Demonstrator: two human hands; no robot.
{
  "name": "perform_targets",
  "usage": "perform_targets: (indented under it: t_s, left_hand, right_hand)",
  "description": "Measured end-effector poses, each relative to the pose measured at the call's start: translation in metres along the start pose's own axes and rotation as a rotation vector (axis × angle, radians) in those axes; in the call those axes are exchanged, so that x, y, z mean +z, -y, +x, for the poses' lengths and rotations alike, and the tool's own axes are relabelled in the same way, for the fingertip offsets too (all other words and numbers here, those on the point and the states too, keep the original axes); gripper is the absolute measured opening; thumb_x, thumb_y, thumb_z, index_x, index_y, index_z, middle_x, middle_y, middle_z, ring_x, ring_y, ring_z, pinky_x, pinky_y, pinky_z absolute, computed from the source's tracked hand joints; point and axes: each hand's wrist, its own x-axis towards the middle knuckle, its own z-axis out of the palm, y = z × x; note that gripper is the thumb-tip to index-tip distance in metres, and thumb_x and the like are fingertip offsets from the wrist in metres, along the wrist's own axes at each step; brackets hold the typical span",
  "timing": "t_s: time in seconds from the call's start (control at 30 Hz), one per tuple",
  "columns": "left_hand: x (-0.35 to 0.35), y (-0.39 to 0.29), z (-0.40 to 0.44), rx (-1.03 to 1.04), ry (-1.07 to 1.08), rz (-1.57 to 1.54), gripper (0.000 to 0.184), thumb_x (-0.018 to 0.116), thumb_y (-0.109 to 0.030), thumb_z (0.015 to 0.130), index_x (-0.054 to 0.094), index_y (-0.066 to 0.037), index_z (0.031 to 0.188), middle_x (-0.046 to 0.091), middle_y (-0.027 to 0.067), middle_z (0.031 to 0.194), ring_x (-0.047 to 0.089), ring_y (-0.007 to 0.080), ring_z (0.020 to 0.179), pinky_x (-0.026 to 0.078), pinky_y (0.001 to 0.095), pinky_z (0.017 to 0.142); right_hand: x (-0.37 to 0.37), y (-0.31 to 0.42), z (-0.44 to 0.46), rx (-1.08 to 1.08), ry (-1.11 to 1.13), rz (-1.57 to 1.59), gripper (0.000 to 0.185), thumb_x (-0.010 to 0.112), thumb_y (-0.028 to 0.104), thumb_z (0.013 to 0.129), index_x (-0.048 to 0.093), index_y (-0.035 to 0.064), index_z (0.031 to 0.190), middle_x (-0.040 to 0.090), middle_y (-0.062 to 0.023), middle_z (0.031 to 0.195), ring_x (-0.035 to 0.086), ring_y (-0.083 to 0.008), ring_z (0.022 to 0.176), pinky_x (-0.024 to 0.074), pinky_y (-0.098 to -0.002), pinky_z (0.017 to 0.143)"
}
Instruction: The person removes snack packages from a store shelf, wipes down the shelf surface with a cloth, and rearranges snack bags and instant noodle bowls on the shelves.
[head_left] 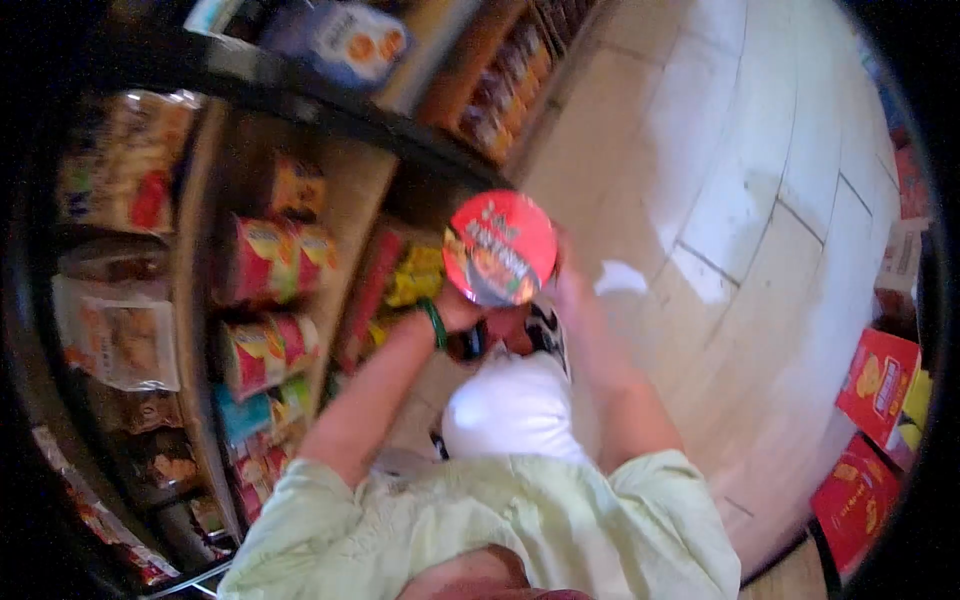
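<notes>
A round red tub (500, 247) with a printed lid, showing food and lettering, is held up in front of the body between both hands. My left hand (458, 308), with a green band at the wrist, is wrapped round the tub's lower left side. On the tub's right side is my right hand (567, 268), pressed against it. The lid faces up towards the camera and hides most of the fingers of both hands.
Wooden shelves (190, 250) on the left hold bagged snacks (130, 340) and pink and yellow packs (265, 352). Red boxes (880, 385) stand at the right edge. Tiled floor (740, 300) runs between them. White clothing (515, 410) covers the legs below.
</notes>
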Motion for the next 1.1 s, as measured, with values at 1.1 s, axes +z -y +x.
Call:
perform_targets:
  t_s: [1.1]
  left_hand:
    - [0.08,0.092,0.067,-0.384,0.119,-0.25,0.033,0.05,-0.031,0.08,0.062,-0.004,0.095,0.062,0.0136,0.092,0.059,0.0231,0.083,0.046,0.0331,0.074]
  right_hand:
    - [-0.143,0.01,0.043,-0.09,-0.495,-0.383,0.053,0.03,0.046,0.089,0.043,0.0033,0.118,0.052,-0.0089,0.114,0.048,-0.0209,0.106,0.034,-0.0387,0.093]
